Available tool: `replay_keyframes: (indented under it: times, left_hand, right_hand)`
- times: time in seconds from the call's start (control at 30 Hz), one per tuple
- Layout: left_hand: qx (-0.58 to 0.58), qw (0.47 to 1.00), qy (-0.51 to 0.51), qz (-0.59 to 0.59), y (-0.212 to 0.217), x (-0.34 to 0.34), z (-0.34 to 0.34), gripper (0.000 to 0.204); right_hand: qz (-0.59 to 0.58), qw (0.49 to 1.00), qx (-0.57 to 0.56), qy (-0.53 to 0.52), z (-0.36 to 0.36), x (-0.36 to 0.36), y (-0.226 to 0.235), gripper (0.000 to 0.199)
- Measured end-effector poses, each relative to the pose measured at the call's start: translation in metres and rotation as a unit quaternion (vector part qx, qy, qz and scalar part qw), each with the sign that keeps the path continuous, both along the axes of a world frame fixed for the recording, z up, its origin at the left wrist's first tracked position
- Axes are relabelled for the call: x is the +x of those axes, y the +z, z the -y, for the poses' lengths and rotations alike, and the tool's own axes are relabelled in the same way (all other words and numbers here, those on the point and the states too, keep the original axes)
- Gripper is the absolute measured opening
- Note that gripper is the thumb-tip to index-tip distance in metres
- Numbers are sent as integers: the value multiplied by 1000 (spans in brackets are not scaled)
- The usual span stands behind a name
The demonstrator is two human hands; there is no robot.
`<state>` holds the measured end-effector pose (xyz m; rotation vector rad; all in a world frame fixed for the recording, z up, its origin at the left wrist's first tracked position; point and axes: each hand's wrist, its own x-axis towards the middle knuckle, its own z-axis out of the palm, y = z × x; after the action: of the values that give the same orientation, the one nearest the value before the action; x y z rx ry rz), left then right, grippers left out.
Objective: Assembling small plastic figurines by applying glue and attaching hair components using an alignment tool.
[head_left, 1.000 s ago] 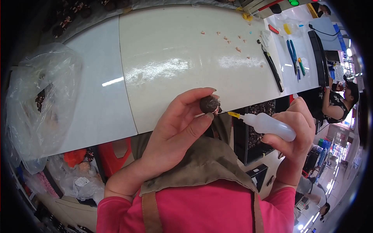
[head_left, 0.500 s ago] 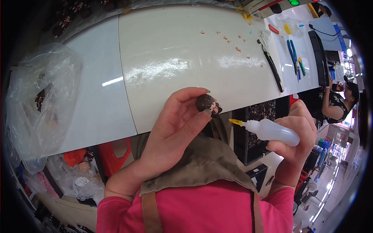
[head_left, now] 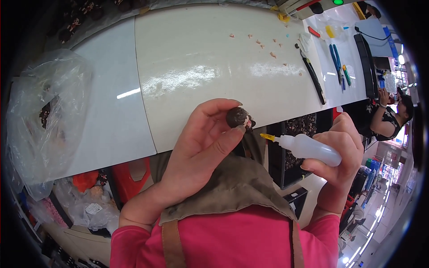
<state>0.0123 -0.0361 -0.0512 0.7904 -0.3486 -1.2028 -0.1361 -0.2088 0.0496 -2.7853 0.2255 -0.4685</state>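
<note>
Between the thumb and fingers of my left hand (head_left: 201, 143) is a small doll head (head_left: 237, 117) with dark brown hair and a pale face turned toward the right. My right hand (head_left: 342, 145) is wrapped round a translucent white squeeze bottle (head_left: 308, 148) that lies nearly level. Its yellow needle tip (head_left: 267, 136) points left at the doll head, with a small gap between them. Both hands are just off the near edge of the white table (head_left: 187, 107), above my brown apron (head_left: 223, 183).
Pink scraps (head_left: 272, 54) lie on the far table. A black-handled tool (head_left: 314, 80), blue-handled pliers (head_left: 335, 62) and a green pen-like tool (head_left: 346, 76) lie at right. A plastic bag (head_left: 53, 116) covers the left end. A black crate (head_left: 286, 167) of small dark pieces stands below the table; a co-worker (head_left: 391, 114) sits beyond.
The squeeze bottle has shifted slightly left, bringing its tip nearer the doll head. My left hand has turned the head a little, so less of the face shows.
</note>
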Motion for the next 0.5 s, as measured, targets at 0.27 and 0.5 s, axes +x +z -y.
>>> replay_keyframes:
  times: [0.27, 0.5]
  left_hand:
    - [-10, 1000, 4, 6, 6, 2, 4, 38]
    - [99, 994, 21, -49, 27, 3, 10, 32]
  right_hand:
    - [2, 1000, -3, -17, 1, -1, 2, 46]
    - [131, 875, 397, -244, 43, -36, -45, 38]
